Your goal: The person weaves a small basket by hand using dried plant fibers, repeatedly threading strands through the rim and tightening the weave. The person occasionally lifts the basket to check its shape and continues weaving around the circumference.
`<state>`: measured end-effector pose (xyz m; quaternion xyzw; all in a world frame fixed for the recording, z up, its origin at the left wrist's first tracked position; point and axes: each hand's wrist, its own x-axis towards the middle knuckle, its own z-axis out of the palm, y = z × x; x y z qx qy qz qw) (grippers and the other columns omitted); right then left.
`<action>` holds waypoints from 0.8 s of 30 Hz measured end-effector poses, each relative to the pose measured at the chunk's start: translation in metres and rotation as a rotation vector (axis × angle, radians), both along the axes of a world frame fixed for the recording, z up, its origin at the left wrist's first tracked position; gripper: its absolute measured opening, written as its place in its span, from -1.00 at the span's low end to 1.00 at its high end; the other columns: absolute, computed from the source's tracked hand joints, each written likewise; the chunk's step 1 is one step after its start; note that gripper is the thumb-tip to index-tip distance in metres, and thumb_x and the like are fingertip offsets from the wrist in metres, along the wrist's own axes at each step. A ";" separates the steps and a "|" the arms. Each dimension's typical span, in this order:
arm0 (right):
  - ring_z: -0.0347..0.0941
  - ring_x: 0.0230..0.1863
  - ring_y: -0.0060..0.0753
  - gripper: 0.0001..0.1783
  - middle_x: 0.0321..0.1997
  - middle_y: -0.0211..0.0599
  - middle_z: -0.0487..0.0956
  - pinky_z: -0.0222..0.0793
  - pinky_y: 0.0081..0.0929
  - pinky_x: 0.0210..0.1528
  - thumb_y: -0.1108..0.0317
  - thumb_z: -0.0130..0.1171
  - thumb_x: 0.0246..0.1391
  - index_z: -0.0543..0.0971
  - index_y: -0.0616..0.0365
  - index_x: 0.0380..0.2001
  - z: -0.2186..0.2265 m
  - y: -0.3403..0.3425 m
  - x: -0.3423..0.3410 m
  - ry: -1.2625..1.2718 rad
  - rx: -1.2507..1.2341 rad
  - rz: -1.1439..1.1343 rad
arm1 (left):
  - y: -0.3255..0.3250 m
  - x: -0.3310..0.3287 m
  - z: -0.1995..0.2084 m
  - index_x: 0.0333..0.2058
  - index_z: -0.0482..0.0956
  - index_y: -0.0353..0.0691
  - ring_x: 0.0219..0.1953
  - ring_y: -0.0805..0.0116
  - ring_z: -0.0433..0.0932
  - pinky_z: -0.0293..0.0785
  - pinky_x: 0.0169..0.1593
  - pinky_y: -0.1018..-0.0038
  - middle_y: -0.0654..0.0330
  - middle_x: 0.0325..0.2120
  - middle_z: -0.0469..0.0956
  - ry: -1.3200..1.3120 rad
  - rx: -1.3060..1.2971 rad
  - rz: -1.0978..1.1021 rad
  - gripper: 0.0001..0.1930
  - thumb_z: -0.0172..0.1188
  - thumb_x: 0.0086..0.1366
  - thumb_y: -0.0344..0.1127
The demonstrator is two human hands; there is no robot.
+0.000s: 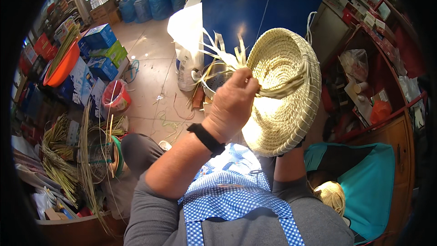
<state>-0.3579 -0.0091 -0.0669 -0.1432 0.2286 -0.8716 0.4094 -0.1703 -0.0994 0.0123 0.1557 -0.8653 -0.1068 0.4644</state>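
1. Well, a turquoise fabric sling (371, 187) at the person's right holds a tan woven bundle (331, 196).
2. The pale woven basket (300, 127) is tilted up before the person, with a strand bundle (287, 87) crossing its hollow.
3. An orange basin (59, 79) at left carries long dry stalks (64, 50).
4. A red bin (119, 104) wears a thin liner.
5. The left hand (231, 107), raised, is closed around the strand bundle; the right hand is hidden behind the basket, so I can't tell its grip.

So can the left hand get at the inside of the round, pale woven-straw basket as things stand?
Likely yes: the left hand is right by the open side of the basket, which faces it. Only the greenish-tan straw bundle in its grip seems to cross the opening.
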 end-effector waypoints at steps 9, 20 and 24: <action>0.49 0.09 -0.21 -0.48 0.11 -0.08 0.53 0.47 -0.22 0.12 0.05 -0.18 0.42 0.42 0.20 0.20 -0.013 -0.005 -0.010 0.015 -0.028 0.062 | 0.031 -0.014 -0.028 -0.30 0.46 -0.30 -0.20 0.20 0.49 0.45 -0.12 0.38 0.09 -0.25 0.42 -0.009 0.602 -0.934 -0.80 0.27 0.16 -0.39; 0.51 0.03 -0.26 -0.51 0.05 -0.12 0.55 0.47 -0.27 0.05 0.07 -0.14 0.40 0.44 0.20 0.17 -0.019 -0.021 -0.017 0.027 0.007 0.064 | 0.029 -0.013 -0.047 -0.12 0.50 -0.27 -0.18 0.49 0.44 0.41 -0.11 0.52 0.25 -0.25 0.50 -0.021 1.133 -1.095 -0.66 0.19 0.39 -0.07; 0.51 0.01 -0.27 -0.52 0.03 -0.13 0.56 0.47 -0.29 0.03 0.08 -0.12 0.40 0.45 0.19 0.15 -0.023 -0.035 -0.027 0.046 0.025 0.053 | 0.022 -0.015 -0.050 0.00 0.49 -0.28 -0.08 0.26 0.46 0.43 0.00 0.41 0.10 -0.15 0.43 0.002 0.888 -1.045 -0.59 0.28 0.32 -0.13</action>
